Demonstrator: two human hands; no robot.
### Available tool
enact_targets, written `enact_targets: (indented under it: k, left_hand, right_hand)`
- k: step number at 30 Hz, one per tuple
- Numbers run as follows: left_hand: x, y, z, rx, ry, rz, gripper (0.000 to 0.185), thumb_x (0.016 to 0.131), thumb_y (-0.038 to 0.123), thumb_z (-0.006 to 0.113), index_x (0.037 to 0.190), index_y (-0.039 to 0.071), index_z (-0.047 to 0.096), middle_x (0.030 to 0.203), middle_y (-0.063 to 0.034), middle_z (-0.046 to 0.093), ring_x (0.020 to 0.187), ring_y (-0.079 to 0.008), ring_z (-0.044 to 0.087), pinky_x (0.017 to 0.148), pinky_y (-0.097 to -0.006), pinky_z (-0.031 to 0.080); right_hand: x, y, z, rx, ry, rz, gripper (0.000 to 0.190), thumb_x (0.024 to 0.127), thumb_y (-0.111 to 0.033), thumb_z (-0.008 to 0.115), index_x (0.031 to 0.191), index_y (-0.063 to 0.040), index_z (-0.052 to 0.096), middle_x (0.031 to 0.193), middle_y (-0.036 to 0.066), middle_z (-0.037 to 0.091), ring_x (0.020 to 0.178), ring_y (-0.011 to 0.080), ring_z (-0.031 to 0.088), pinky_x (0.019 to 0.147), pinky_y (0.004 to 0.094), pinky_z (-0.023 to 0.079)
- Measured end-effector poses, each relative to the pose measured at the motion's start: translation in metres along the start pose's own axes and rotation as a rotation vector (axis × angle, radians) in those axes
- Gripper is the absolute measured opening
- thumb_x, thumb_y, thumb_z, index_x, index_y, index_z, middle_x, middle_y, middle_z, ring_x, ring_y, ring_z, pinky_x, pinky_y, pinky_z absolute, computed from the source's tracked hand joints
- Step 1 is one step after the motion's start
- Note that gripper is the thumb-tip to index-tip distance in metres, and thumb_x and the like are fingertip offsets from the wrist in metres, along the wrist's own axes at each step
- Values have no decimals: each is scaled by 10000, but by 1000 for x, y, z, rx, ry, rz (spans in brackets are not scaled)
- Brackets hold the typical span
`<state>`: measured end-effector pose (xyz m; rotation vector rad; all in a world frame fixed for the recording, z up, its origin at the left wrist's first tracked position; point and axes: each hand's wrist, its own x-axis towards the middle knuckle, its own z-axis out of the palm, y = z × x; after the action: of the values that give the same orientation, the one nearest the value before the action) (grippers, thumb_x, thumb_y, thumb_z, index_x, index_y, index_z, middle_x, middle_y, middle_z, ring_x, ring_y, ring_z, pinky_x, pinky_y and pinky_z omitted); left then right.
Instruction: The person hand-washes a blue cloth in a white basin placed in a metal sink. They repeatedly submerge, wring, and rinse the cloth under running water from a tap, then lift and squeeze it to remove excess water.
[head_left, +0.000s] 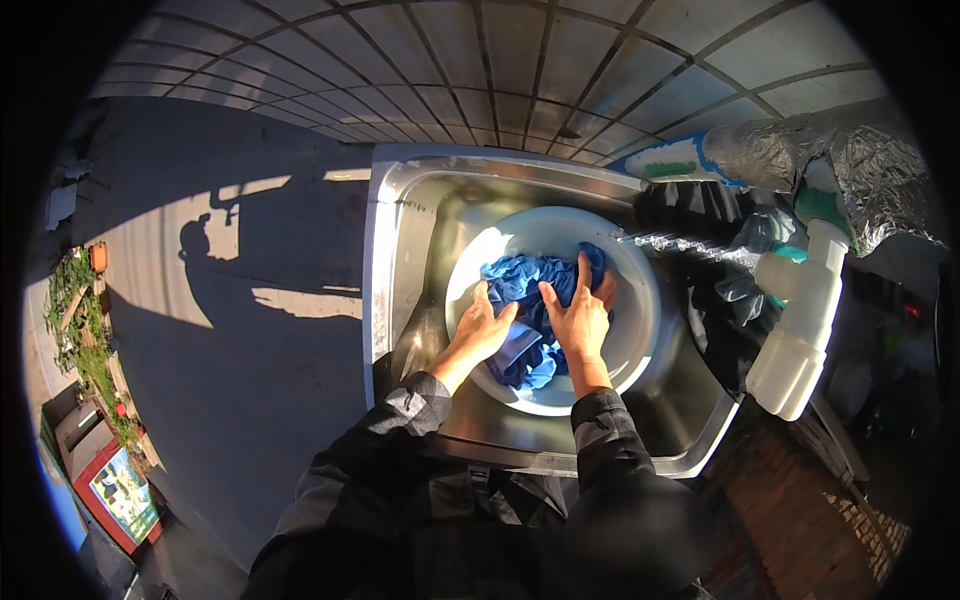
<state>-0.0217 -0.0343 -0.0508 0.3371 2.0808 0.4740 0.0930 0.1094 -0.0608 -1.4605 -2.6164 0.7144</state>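
A wet, crumpled blue cloth lies in water inside a pale round basin. My left hand grips the cloth's left side, with its fingertips partly hidden in the folds. On the right, my right hand has its thumb and fingers around another bunch of the same cloth. Beneath the basin is a stainless steel sink. From a white plastic tap, a stream of water runs toward the basin's upper right rim.
A foil-wrapped pipe and the tap crowd the right side. Dark material and clear plastic lie around the sink's right edge. A tiled wall rises behind the sink. Paved ground stretches left, toward plants.
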Motion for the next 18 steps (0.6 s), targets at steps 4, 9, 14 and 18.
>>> enact_targets:
  k: [4, 9, 14, 18]
  left_hand:
    - [0, 12, 4, 308, 29, 265, 1026, 796, 30, 702, 1662, 101, 156, 1600, -346, 301, 1474, -529, 348, 1173, -518, 414]
    - [19, 24, -23, -1340, -421, 64, 679, 1019, 546, 623, 1500, 81, 504, 1358, -114, 638, 1237, -232, 618, 1088, -375, 482]
    - [1, 37, -18, -1320, -489, -227, 600, 1008, 620, 598, 1276, 86, 664, 1163, -84, 718, 1041, -220, 691, 927, -354, 559]
    - [-17, 45, 6, -1245, -79, -378, 498, 1046, 480, 605, 1305, 60, 669, 1261, -93, 708, 1143, -206, 659, 976, -354, 522]
  right_hand:
    - [-4, 2, -1, 33, -357, -359, 450, 855, -170, 772, 1290, -143, 657, 1423, 183, 512, 1259, 451, 544, 1014, 494, 535]
    - [-29, -43, -22, 399, -53, -103, 302, 853, -127, 797, 1123, -60, 678, 1326, 227, 564, 1167, 466, 575, 964, 480, 525]
    - [-62, -70, -36, 373, 84, -453, 243, 807, -82, 777, 1024, -64, 669, 1222, 170, 604, 974, 401, 593, 843, 445, 521]
    - [-29, -45, -13, 337, -126, 14, 297, 1008, -326, 647, 1037, -35, 699, 1052, 237, 704, 868, 443, 705, 769, 478, 563]
